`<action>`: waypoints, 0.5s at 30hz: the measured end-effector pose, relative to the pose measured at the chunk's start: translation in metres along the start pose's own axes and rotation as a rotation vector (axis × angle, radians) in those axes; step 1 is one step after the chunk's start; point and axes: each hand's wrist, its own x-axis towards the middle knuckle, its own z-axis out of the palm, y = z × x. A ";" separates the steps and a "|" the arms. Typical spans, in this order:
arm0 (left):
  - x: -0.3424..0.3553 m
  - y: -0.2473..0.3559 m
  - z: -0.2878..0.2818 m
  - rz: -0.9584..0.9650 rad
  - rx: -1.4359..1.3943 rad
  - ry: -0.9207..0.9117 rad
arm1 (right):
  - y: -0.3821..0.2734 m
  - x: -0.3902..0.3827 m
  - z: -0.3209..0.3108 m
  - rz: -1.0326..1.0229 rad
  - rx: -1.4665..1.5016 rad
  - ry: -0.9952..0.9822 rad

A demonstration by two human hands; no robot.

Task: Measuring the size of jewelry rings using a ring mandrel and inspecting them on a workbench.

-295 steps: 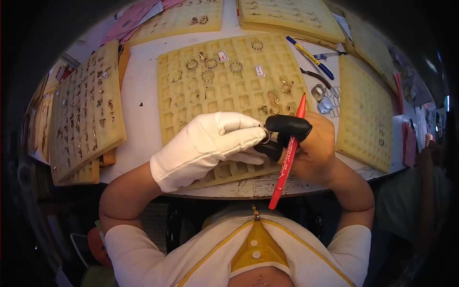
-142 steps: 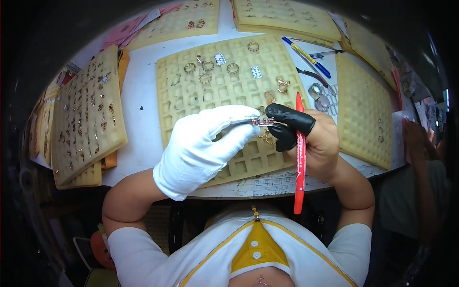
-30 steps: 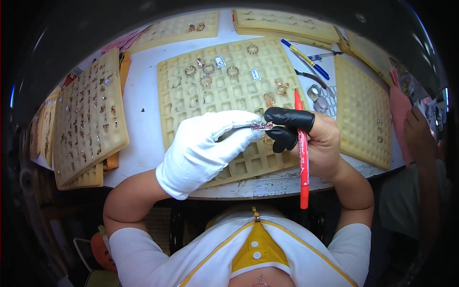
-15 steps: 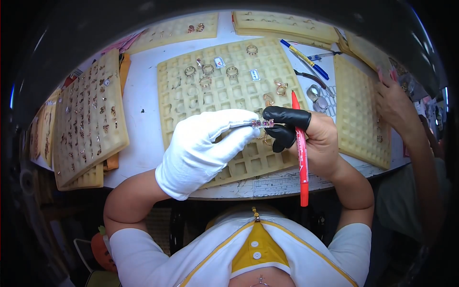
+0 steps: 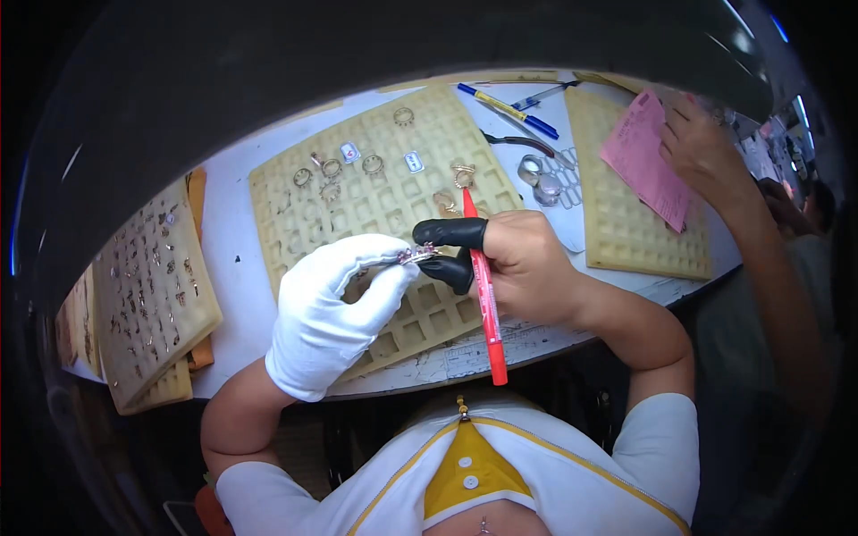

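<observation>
My left hand, in a white glove, pinches one side of a ring with pink-purple stones. On the ring's other side are the black-covered thumb and forefinger of my right hand, closed on it too. A red marker pen is tucked in the same right hand, its tip pointing away from me. Beneath both hands lies a cream tray of square pockets. Several loose rings rest on it, with two small white tags among them. Gold-toned rings lie just beyond the marker's tip.
At the left, a tilted tray holds rows of jewellery. A blue-and-yellow pen, dark-handled pliers and round metal pieces lie right of the middle tray. Another person's hand holds a pink paper over the right-hand tray.
The view has shifted, so the tray and hands appear further left. The ring has been turned between my fingers. A pink paper now shows at the other person's hand.
</observation>
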 end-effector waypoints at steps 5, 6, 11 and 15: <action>0.000 -0.009 0.009 -0.015 0.075 0.045 | 0.009 -0.002 -0.002 -0.053 -0.097 0.073; -0.002 -0.015 0.008 -0.007 0.117 0.049 | 0.010 -0.002 -0.005 -0.118 -0.137 0.060; -0.009 -0.018 0.006 -0.192 -0.056 0.046 | 0.007 -0.002 -0.002 -0.163 -0.193 0.066; -0.009 -0.022 0.003 -0.257 -0.178 0.006 | 0.009 -0.004 -0.002 -0.174 -0.222 0.084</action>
